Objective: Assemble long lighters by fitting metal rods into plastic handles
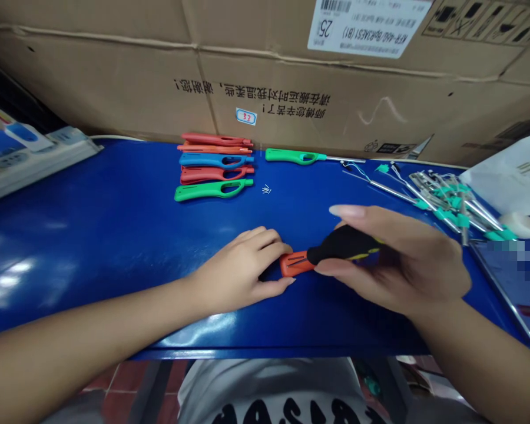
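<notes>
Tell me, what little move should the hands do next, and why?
Perhaps steady the orange piece more firmly with the left hand: that hand is at one end, while the right hand holds a black tool over the piece, which could slip if pushed.

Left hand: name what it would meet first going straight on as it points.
The narrow orange-red plastic casing at the fingertips of the left hand comes first; beyond it, probably the black tool handle with yellow marks in the right hand, though depth is unclear.
</notes>
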`<state>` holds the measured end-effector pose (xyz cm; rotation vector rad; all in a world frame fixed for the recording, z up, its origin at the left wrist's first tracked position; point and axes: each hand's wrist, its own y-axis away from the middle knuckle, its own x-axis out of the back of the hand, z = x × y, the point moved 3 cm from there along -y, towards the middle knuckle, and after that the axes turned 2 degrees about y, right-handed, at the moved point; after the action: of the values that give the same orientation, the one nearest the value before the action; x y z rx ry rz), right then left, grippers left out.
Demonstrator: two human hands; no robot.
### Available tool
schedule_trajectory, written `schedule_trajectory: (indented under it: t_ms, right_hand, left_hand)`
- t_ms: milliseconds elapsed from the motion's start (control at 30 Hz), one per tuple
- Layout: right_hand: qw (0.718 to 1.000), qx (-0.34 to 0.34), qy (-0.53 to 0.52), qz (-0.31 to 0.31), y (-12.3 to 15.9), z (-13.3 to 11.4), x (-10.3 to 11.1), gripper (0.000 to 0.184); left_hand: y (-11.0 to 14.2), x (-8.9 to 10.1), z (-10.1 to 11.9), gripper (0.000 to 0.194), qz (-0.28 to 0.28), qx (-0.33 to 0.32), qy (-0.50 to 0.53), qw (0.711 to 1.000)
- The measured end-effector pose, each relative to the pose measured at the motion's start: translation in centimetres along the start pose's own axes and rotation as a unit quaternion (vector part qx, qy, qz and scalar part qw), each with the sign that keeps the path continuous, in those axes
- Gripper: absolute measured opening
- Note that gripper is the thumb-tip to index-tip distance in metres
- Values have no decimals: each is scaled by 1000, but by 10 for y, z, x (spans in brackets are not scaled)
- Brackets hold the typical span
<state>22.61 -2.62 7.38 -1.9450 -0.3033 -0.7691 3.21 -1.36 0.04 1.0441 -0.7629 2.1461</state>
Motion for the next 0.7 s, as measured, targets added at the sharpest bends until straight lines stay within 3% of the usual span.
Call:
schedule_trajectory:
  t_ms: [67, 200, 367, 533, 700]
  right_hand:
    - [1000, -2, -16, -9, 1, 1, -2, 56]
    - [983, -87, -160, -20, 4, 8, -7, 55]
    - [999, 0, 29, 37, -1, 8, -2, 50]
    - [991, -71, -103, -50, -6, 11, -5, 50]
    - [998, 25, 39, 47, -3, 6, -1, 51]
  left_hand:
    - [-2, -3, 0, 25, -10, 16, -39, 999]
    - [-8, -7, -1, 31, -24, 20, -85, 996]
    - [-15, -8, 1, 30, -37, 8, -110, 993]
    - [-20, -6, 2, 32, -73, -19, -115, 990]
    - [-20, -5, -1, 33, -55, -52, -124, 989]
